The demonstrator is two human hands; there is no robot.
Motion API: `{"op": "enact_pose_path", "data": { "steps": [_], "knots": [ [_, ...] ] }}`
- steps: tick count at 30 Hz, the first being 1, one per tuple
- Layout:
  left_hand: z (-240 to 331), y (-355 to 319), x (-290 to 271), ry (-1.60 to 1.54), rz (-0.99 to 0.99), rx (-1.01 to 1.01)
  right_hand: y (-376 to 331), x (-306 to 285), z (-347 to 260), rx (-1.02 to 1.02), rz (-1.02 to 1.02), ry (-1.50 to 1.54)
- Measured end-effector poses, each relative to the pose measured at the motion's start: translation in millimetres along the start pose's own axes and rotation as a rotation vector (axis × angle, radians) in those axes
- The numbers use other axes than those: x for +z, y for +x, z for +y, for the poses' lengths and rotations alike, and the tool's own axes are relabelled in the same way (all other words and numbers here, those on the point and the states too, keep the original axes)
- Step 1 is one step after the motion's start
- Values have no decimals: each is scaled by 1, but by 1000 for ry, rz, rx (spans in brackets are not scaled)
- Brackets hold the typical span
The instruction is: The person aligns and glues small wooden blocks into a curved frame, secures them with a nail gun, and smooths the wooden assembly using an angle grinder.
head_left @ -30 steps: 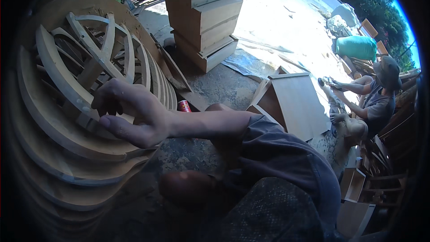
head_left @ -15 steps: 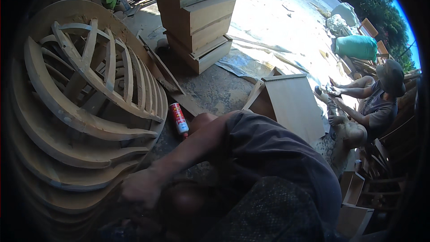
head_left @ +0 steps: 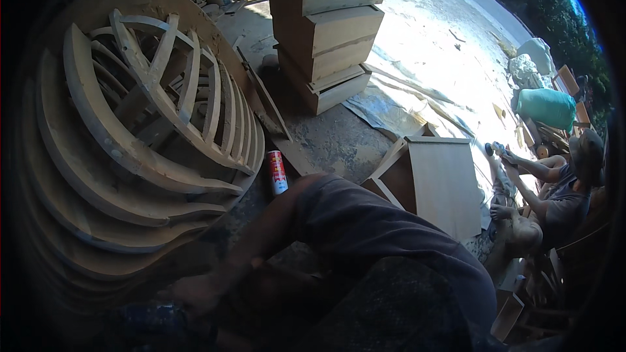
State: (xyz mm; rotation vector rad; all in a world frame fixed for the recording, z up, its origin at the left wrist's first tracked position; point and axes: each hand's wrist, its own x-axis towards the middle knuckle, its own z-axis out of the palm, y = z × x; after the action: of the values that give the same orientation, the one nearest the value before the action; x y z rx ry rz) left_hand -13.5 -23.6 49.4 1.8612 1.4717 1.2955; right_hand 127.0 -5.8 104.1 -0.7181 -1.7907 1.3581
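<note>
My right arm reaches out of a grey sleeve to the lower left, into deep shadow. At its end my right hand [head_left: 194,292] looks closed on the rear of a dark blue tool [head_left: 153,318], perhaps a power tool; dimness blurs the fingers. Beside them rises a large rounded wooden frame [head_left: 147,186] of curved, layered ribs. Its slats form a fan at the top, and sawdust lies on its broad rim. My left hand does not show. A red and white can [head_left: 277,173] stands on the floor between the frame and my arm.
A stack of wooden drawers [head_left: 342,32] stands ahead, near a plank [head_left: 264,94] leaning by the frame. A pale wooden box [head_left: 447,186] sits to the right. Beyond it a seated person [head_left: 554,189] handles a tool. A green sack [head_left: 546,109] lies behind among wood pieces.
The view has swung left, so the surroundings sit farther right in it. My right hand has dropped lower with the blue tool, which shows more now. My arm covers the can's lower end.
</note>
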Motion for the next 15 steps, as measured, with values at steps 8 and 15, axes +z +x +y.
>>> {"op": "enact_pose_path", "data": {
  "steps": [8, 15],
  "knots": [
    [79, 15, -3, -6, -93, 317, -33, -46, -41, -626, 278, -37],
    [183, 57, -2, 69, -319, 727, -106, -113, -125, -545, 519, -307]
  ]
}}
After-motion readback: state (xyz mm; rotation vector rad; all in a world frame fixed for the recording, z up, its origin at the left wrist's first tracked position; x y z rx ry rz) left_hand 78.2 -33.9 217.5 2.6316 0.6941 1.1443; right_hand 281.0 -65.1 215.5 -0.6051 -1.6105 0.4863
